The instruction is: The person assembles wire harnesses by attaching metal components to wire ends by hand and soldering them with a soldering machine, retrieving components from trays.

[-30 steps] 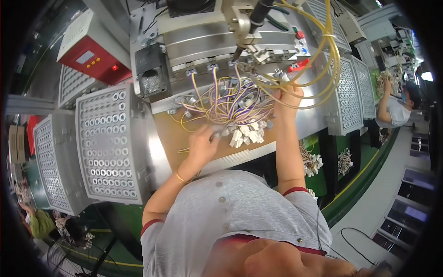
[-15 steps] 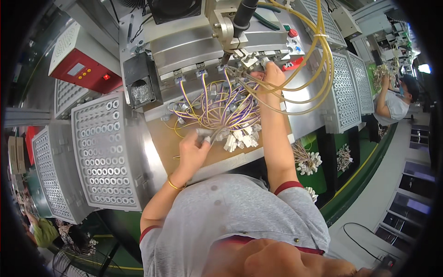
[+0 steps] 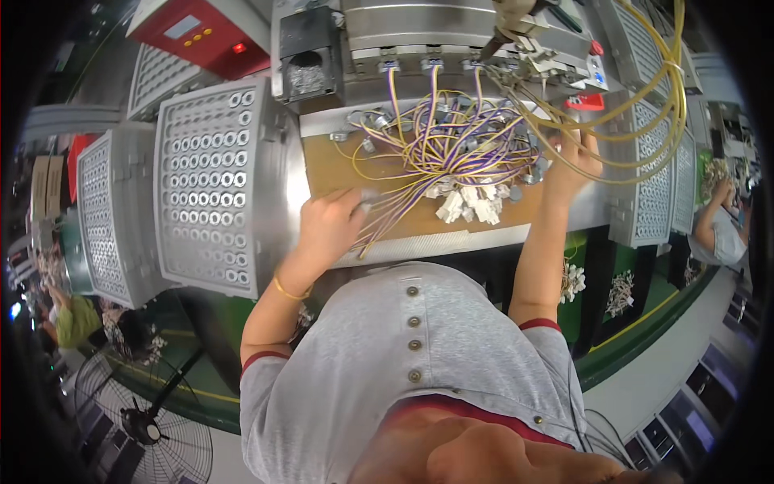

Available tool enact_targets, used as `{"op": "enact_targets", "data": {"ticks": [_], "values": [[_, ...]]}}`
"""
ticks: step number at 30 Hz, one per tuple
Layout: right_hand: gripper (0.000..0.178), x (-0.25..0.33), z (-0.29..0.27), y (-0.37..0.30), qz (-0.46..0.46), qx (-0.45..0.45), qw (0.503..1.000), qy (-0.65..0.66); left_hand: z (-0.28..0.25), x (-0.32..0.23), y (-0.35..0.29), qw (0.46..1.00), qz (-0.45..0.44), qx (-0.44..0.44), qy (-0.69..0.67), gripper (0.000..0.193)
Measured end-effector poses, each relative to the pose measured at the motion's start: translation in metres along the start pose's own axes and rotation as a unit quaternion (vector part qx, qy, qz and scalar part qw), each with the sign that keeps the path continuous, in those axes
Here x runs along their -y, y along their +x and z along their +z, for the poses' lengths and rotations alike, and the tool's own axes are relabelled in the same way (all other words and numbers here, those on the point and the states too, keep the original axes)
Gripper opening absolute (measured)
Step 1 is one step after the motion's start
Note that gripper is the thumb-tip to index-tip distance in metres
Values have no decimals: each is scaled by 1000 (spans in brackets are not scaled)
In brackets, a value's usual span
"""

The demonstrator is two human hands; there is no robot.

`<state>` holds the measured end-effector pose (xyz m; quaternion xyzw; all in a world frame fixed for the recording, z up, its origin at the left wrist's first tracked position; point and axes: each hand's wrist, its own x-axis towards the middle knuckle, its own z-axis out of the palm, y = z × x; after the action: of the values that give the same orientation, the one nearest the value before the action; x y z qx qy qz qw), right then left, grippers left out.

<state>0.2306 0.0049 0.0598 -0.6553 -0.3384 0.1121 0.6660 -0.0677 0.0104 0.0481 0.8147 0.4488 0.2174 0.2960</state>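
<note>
A bundle of purple, white and yellow wires [image 3: 439,157] lies on the brown work board, with white plug connectors [image 3: 468,202] at its near end and small round metal parts [image 3: 484,133] among the far strands. My left hand [image 3: 329,226] is curled at the bundle's left, grey covers on its fingertips, beside loose wire tails [image 3: 383,214]. Whatever it pinches is hidden. My right hand [image 3: 574,168] is closed at the right edge of the bundle, close to the round parts; its grip is too small to make out. Three wires run up to small connectors in a metal fixture [image 3: 433,63].
Grey trays with round metal parts [image 3: 205,194] stand at left, others [image 3: 651,169] at right. Yellowish hoses [image 3: 677,81] loop over the right side. A black box [image 3: 309,60] and a red-fronted controller [image 3: 201,32] stand behind. Another person [image 3: 720,226] works far right.
My right hand has come away from the fixture toward me, down to the bundle's right edge. My left hand has shifted left from the connectors to the wire tails. The whole view has shifted.
</note>
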Motion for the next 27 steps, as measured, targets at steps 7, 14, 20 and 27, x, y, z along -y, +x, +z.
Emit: {"op": "enact_targets", "data": {"ticks": [7,14,20,27], "values": [[27,38,51,-95,-213,456,864,15,-54,-4,-19,995,-22,-88,-33,26],[10,49,75,-108,-65,547,834,-2,-50,36,5,977,134,-168,-11,27],[7,40,61,-115,36,518,854,28,-72,192,69,850,-205,-272,401,32],[10,55,69,-112,52,489,870,44,-85,192,68,928,-120,-350,48,31]]}}
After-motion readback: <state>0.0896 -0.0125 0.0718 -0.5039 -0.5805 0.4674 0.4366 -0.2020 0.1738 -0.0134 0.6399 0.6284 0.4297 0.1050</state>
